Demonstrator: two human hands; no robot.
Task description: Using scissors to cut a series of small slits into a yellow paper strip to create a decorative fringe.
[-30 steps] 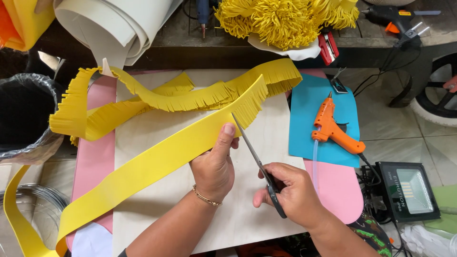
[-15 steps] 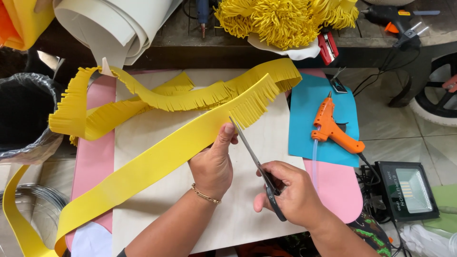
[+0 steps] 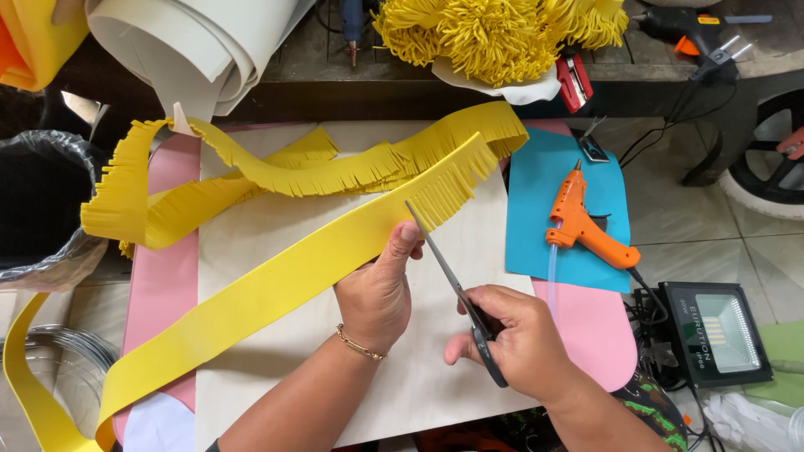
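Note:
A long yellow foam strip (image 3: 268, 289) runs diagonally across the cream board (image 3: 276, 368), its far part cut into a fringe (image 3: 456, 172). My left hand (image 3: 378, 289) pinches the strip's lower edge just below the last cut. In my right hand (image 3: 511, 339) are black-handled scissors (image 3: 456, 293), their blade tips reaching the strip's edge next to my left thumb. A gold bracelet (image 3: 360, 343) circles my left wrist.
An orange glue gun (image 3: 582, 222) lies on a blue foam sheet (image 3: 528, 243) to the right. Pink sheets (image 3: 163, 285) sit under the board. A yellow fringe pile (image 3: 494, 33), a white foam roll (image 3: 193, 46), a red stapler (image 3: 574, 82) and a floodlight (image 3: 712, 331) are around.
The yellow strip has slid a little to the right under my left hand. The scissors have made another snip along its edge, and the blades point at the fresh cut.

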